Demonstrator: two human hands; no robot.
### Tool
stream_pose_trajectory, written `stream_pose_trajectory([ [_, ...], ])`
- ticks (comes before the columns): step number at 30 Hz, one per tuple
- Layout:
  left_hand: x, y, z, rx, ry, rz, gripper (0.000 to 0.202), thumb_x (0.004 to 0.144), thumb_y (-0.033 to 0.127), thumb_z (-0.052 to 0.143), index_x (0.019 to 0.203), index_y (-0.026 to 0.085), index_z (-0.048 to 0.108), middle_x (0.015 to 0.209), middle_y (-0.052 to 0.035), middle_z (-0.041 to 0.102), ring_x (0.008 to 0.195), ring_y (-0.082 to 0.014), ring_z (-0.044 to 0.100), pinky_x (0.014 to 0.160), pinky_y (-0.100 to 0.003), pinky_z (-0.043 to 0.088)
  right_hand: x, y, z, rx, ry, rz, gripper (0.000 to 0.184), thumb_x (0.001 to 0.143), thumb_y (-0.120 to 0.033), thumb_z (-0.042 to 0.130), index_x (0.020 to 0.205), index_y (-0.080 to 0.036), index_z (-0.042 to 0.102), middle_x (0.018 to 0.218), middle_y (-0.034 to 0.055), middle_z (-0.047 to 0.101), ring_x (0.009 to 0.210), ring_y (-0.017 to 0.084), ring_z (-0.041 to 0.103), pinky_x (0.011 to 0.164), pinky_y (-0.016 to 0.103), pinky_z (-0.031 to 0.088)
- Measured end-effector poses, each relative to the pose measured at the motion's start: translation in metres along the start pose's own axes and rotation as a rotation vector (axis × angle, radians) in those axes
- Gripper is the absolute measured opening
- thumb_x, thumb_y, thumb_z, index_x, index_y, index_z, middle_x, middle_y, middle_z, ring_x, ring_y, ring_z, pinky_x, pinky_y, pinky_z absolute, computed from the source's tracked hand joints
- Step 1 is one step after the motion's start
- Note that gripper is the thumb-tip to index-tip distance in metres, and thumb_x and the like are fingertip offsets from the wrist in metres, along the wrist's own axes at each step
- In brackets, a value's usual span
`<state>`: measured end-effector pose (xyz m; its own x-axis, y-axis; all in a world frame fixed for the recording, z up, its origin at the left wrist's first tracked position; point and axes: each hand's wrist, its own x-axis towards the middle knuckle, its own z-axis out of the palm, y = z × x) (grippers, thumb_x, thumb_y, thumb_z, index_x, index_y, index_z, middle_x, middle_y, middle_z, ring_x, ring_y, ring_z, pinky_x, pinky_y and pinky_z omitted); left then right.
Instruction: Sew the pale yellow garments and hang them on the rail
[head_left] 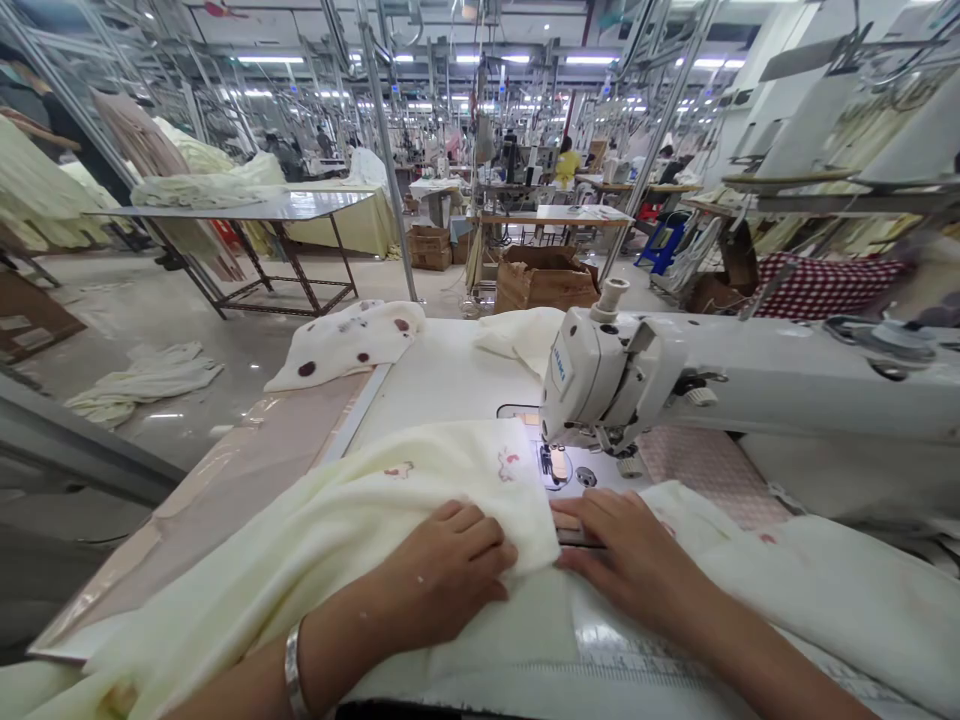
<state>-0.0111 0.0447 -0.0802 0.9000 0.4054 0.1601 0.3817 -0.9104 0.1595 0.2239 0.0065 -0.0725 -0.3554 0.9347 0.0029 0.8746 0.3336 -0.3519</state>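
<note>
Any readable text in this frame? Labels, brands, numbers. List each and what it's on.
"JUKI": blue letters, slightly blurred, on the sewing machine head.
Printed scale along the front of the table: marks and digits too small to read.
Nothing else is legible; anything in the background hall is too small and blurred.

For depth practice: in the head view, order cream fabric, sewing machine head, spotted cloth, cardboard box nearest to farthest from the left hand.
1. cream fabric, under the left hand.
2. sewing machine head, ahead right.
3. spotted cloth, far left.
4. cardboard box, floor beyond.
</note>
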Motion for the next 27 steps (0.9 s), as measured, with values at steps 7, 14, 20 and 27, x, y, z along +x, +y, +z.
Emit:
stream_pose_trajectory([
  [7, 0.006, 0.003, 0.001, 0.105, -0.007, 0.045, 0.015, 0.090, 0.032, 0.049, 0.099, 0.021, 0.053, 0.083, -0.0023, 0.051, 0.074, -0.0188, 0.044, 0.067, -0.033, 0.034, 0.015, -0.006, -0.002, 0.006, -0.026, -0.083, 0.013, 0.079, -0.017, 0.061, 0.068, -0.020, 0.054, 0.074, -0.0013, 0.057, 0.072, 0.016, 0.051, 0.066, 0.029, 0.035],
  [14, 0.011, 0.005, -0.004, 0.057, -0.038, 0.016, 0.019, 0.088, 0.041, 0.051, 0.093, 0.023, 0.055, 0.080, -0.0017, 0.052, 0.072, -0.0184, 0.046, 0.065, -0.032, 0.033, -0.005, 0.023, -0.016, 0.003, 0.051, -0.053, 0.019, 0.086, -0.022, 0.053, 0.105, -0.022, 0.057, 0.088, 0.0041, 0.060, 0.082, 0.019, 0.054, 0.072, 0.033, 0.040],
  [20, 0.031, 0.018, 0.012, 0.049, 0.027, 0.048, 0.019, 0.090, 0.037, 0.048, 0.093, 0.020, 0.055, 0.078, -0.0014, 0.052, 0.071, -0.0185, 0.046, 0.063, -0.034, 0.033, -0.003, 0.017, 0.003, -0.066, 0.135, -0.139, 0.023, 0.089, -0.013, 0.038, 0.075, -0.018, 0.055, 0.074, 0.0032, 0.054, 0.071, 0.017, 0.048, 0.065, 0.032, 0.035],
  [27, 0.028, 0.017, 0.004, -0.062, -0.052, -0.042, 0.028, 0.088, 0.036, 0.050, 0.112, 0.021, 0.050, 0.092, -0.0039, 0.054, 0.081, -0.0206, 0.046, 0.073, -0.036, 0.038, -0.007, 0.025, 0.003, -0.109, 0.148, -0.132, 0.011, 0.089, -0.025, 0.046, 0.083, -0.019, 0.054, 0.082, 0.0035, 0.055, 0.077, 0.018, 0.049, 0.070, 0.033, 0.035],
])
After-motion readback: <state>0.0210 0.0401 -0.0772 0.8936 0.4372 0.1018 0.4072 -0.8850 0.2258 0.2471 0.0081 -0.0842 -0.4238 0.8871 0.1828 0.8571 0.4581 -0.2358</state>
